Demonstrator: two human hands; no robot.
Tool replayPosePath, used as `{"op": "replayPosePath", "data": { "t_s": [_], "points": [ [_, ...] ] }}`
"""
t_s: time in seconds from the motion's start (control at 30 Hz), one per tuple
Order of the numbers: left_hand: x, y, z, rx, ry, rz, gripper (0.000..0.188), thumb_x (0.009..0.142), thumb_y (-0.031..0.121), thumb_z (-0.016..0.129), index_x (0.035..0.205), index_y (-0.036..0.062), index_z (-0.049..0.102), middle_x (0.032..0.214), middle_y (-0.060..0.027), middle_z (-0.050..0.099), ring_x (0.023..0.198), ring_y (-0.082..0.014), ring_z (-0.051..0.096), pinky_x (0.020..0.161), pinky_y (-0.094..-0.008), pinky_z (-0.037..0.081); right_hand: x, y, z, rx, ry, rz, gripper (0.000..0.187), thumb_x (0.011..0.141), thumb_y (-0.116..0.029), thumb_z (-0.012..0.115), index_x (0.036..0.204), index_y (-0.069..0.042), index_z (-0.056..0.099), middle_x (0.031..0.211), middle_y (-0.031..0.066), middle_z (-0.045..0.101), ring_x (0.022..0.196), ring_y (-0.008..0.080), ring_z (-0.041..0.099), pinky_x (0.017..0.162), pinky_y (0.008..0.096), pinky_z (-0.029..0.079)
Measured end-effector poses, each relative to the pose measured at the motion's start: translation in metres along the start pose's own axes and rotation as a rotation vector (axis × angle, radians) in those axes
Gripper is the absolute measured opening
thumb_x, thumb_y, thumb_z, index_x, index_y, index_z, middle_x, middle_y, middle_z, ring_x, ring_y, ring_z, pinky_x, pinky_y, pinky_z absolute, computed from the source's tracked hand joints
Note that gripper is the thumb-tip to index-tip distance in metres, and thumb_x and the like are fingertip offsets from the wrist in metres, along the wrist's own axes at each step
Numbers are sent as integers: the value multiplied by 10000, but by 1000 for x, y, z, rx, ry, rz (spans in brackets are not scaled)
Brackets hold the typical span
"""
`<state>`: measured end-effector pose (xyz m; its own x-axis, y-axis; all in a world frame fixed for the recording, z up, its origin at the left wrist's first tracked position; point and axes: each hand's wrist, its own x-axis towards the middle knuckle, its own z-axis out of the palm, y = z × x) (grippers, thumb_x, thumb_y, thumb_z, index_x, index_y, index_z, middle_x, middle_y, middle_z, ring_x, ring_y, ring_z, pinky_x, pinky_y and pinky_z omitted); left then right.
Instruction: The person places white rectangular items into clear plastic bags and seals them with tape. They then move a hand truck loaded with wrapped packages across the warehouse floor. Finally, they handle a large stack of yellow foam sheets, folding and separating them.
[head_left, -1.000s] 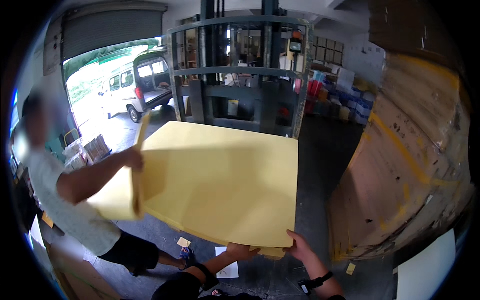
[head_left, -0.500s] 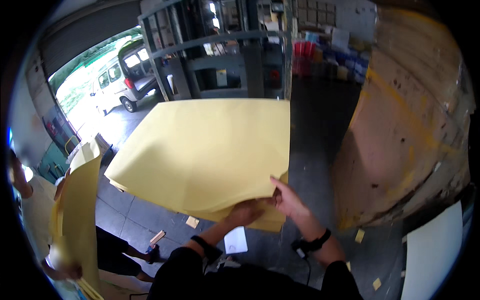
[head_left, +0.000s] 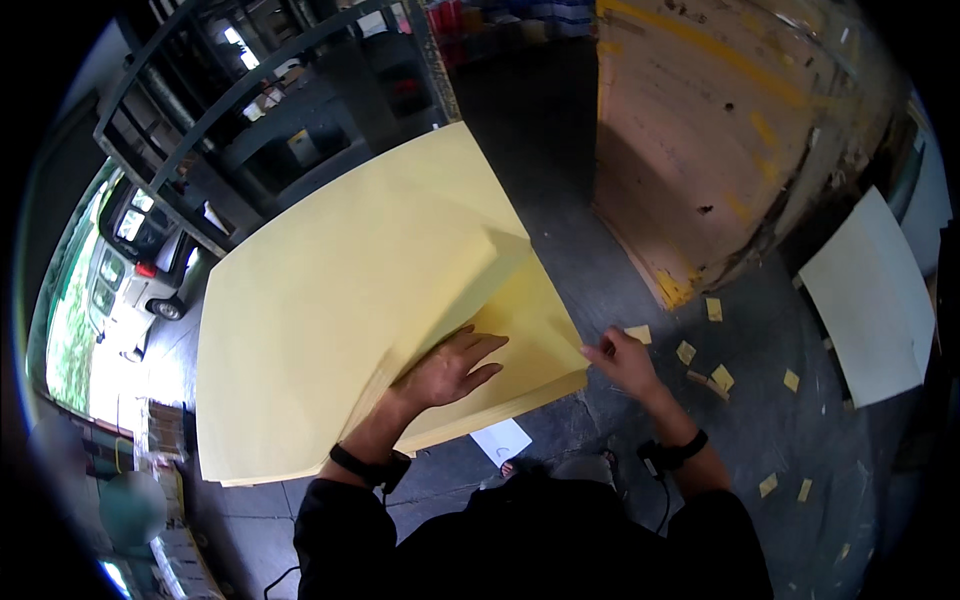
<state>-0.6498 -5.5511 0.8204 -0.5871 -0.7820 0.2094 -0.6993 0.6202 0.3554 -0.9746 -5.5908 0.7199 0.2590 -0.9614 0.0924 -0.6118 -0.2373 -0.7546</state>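
Note:
A large stack of yellow paper sheets (head_left: pixel 330 260) lies before me, its upper sheets lifted and curled back at the near right corner. My left hand (head_left: pixel 450 370) is open beneath the curled flap, fingers spread above the lower sheets (head_left: pixel 535 330). The flap rests along the back of that hand. At the stack's right edge my right hand (head_left: pixel 625 362) has its fingers drawn together, the tips at the edge of a lower sheet. How much paper they pinch is too small to tell.
A forklift-like metal frame (head_left: pixel 300 90) stands behind the stack. To the right is a big worn brown board-sided block (head_left: pixel 690 150), with a white panel (head_left: pixel 870 300) farther right. Paper scraps (head_left: pixel 722 377) litter the floor. A van (head_left: pixel 140 270) is outside at left.
The view has turned right. The near right corner of the upper sheets is now folded back, with my left hand under it. My right hand has shifted to the stack's right edge.

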Motion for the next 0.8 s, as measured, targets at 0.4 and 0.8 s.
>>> {"op": "replayPosePath", "data": {
  "t_s": [0.4, 0.8],
  "points": [
    [-10, -7, 31, 180, -139, 139, 344, 820, 141, 686, 1159, 88, 663, 1045, -118, 671, 1022, -327, 604, 965, -446, 472, -17, 0, 27, -185, -110, 44, 501, 921, -514, 589, 855, -18, 613, 819, 211, 682, 782, 410, 673, 701, 482, 534],
    [-33, -6, 41, 334, 238, 149, 375, 834, 110, 625, 1208, 71, 622, 1189, -163, 621, 1143, -329, 588, 990, -433, 482, -14, -5, 25, -90, -46, 36, 464, 918, -494, 604, 879, -31, 609, 794, 194, 672, 740, 393, 658, 656, 451, 516]
  ]
}}
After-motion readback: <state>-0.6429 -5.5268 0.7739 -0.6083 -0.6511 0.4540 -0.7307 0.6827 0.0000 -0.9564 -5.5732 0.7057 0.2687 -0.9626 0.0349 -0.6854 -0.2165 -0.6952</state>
